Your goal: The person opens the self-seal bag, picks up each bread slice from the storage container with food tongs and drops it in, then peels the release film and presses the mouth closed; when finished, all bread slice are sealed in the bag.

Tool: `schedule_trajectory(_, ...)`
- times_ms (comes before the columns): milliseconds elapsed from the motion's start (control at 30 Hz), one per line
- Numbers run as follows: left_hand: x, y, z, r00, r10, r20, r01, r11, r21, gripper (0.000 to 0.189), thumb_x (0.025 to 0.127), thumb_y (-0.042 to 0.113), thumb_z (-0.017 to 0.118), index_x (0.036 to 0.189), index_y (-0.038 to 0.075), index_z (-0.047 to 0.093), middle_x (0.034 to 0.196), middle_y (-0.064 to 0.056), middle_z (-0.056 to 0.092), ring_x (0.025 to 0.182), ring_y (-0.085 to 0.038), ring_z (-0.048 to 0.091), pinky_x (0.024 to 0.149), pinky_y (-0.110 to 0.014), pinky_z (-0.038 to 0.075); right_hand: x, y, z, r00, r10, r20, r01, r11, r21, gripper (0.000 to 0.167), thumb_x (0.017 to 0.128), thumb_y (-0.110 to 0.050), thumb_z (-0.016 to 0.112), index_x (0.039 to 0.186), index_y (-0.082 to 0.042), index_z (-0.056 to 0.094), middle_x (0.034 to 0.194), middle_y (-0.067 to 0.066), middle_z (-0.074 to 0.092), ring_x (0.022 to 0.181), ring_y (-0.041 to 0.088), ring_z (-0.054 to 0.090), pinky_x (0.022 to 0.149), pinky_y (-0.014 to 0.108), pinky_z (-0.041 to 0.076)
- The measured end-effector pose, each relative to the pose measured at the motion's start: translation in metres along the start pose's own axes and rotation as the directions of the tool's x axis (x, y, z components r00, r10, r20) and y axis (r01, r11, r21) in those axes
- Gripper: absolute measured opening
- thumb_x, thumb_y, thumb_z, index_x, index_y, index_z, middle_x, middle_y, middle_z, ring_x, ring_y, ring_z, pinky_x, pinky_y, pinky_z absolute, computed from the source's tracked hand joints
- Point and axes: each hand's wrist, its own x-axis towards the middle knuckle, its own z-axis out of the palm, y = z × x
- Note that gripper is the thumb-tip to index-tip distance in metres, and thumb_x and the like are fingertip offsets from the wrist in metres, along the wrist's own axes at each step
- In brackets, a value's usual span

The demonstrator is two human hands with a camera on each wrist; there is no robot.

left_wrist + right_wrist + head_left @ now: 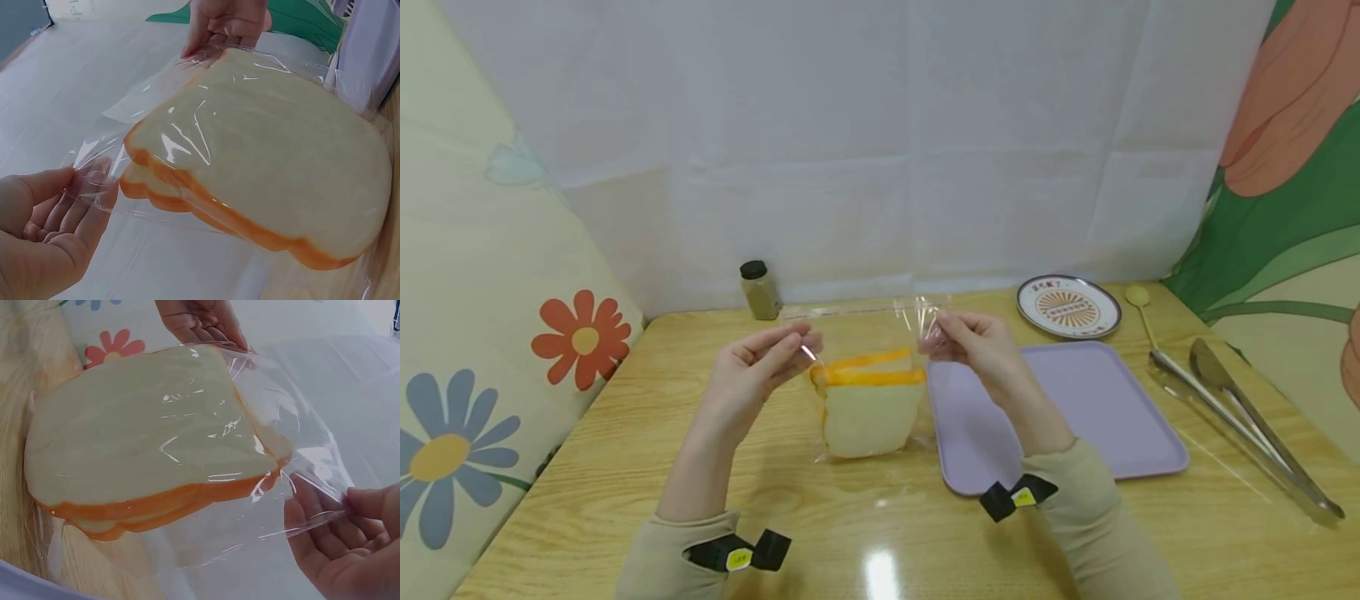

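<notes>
Two bread slices (872, 421) with orange crusts stand inside a clear plastic bag (850, 325), its lower end at the table. My left hand (760, 367) pinches the bag's left side near the top, thumb against fingers. On the opposite side my right hand (988, 354) pinches the film the same way. In the left wrist view the slices (269, 150) lie one behind the other, and the film is drawn out toward the left hand (50, 225). The right wrist view shows the right hand (350, 537) with the clear film between thumb and fingers.
A lilac tray (1105, 400) lies to the right, partly behind the right forearm. Behind it is a patterned plate (1069, 307). A yellow spoon (1138, 298) and metal tongs (1255, 425) lie at the far right. A black-capped jar (761, 292) stands at the back left.
</notes>
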Motion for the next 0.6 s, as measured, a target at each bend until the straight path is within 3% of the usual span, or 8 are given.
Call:
schedule_trajectory(167, 0.0, -0.001, 0.001, 1.0, 0.011, 0.021, -0.011, 1.0, -0.02, 0.018, 0.094, 0.018, 0.058, 0.109, 0.016, 0.068, 0.1, 0.006, 0.073, 0.098, -0.008, 0.068, 0.089, -0.023, 0.053, -0.001, -0.004, 0.0, 0.994, -0.012, -0.106, -0.004, 0.989, -0.147, 0.038, 0.098, -0.018, 0.052, 0.124, 0.009, 0.053, 0.104, 0.015, 0.07, 0.09, 0.014, 0.068, 0.086, 0.031, 0.056)
schedule_trajectory(233, 0.0, -0.001, 0.001, 1.0, 0.016, 0.025, -0.015, 1.0, -0.026, 0.018, 0.094, 0.017, 0.057, 0.109, 0.016, 0.068, 0.1, 0.006, 0.073, 0.098, -0.008, 0.068, 0.089, -0.023, 0.053, 0.0, -0.009, 0.001, 0.979, -0.11, -0.171, 0.064, 0.966, -0.252, 0.038, 0.096, -0.017, 0.054, 0.126, 0.005, 0.052, 0.116, 0.021, 0.064, 0.101, 0.021, 0.064, 0.093, 0.035, 0.052)
schedule_trajectory(300, 0.0, -0.001, 0.001, 0.999, 0.022, 0.028, -0.021, 1.0, -0.022, 0.018, 0.094, 0.017, 0.057, 0.109, 0.016, 0.068, 0.1, 0.006, 0.073, 0.098, -0.008, 0.068, 0.089, -0.023, 0.053, -0.001, -0.017, 0.006, 0.939, -0.267, -0.216, 0.177, 0.915, -0.362, 0.036, 0.094, -0.014, 0.058, 0.124, 0.004, 0.054, 0.119, 0.023, 0.062, 0.107, 0.027, 0.061, 0.096, 0.038, 0.049)
schedule_trajectory(367, 0.0, -0.001, 0.0, 0.999, 0.031, 0.03, -0.031, 0.999, -0.009, 0.018, 0.094, 0.016, 0.057, 0.109, 0.016, 0.067, 0.1, 0.006, 0.073, 0.098, -0.008, 0.068, 0.089, -0.023, 0.053, -0.001, -0.026, 0.014, 0.869, -0.457, -0.191, 0.324, 0.815, -0.48, 0.028, 0.091, -0.01, 0.06, 0.116, 0.005, 0.06, 0.112, 0.022, 0.065, 0.105, 0.03, 0.061, 0.094, 0.04, 0.049)
schedule_trajectory(467, 0.0, -0.002, 0.001, 0.999, 0.045, 0.028, -0.045, 0.999, 0.008, 0.018, 0.094, 0.017, 0.057, 0.109, 0.016, 0.068, 0.1, 0.007, 0.072, 0.097, -0.007, 0.068, 0.088, -0.022, 0.053, 0.0, -0.041, 0.032, 0.752, -0.659, 0.013, 0.53, 0.592, -0.607, 0.016, 0.089, -0.005, 0.063, 0.101, 0.005, 0.066, 0.098, 0.017, 0.069, 0.094, 0.027, 0.064, 0.086, 0.039, 0.052)
schedule_trajectory(567, 0.001, -0.002, 0.002, 0.998, 0.056, 0.032, -0.057, 0.998, 0.019, 0.019, 0.095, 0.017, 0.056, 0.11, 0.015, 0.067, 0.1, 0.007, 0.072, 0.097, -0.007, 0.068, 0.087, -0.023, 0.053, 0.004, -0.056, 0.051, 0.657, -0.682, 0.322, 0.686, 0.365, -0.629, 0.009, 0.087, -0.003, 0.065, 0.091, 0.003, 0.069, 0.088, 0.013, 0.071, 0.085, 0.024, 0.065, 0.081, 0.033, 0.054)
schedule_trajectory(600, 0.001, -0.002, 0.002, 0.998, 0.059, 0.033, -0.059, 0.998, 0.023, 0.019, 0.095, 0.016, 0.056, 0.11, 0.014, 0.067, 0.1, 0.008, 0.072, 0.097, -0.007, 0.068, 0.087, -0.023, 0.053, 0.007, -0.061, 0.058, 0.645, -0.643, 0.413, 0.714, 0.315, -0.625, 0.009, 0.087, -0.004, 0.065, 0.091, 0.002, 0.07, 0.088, 0.011, 0.071, 0.085, 0.022, 0.065, 0.081, 0.031, 0.053)
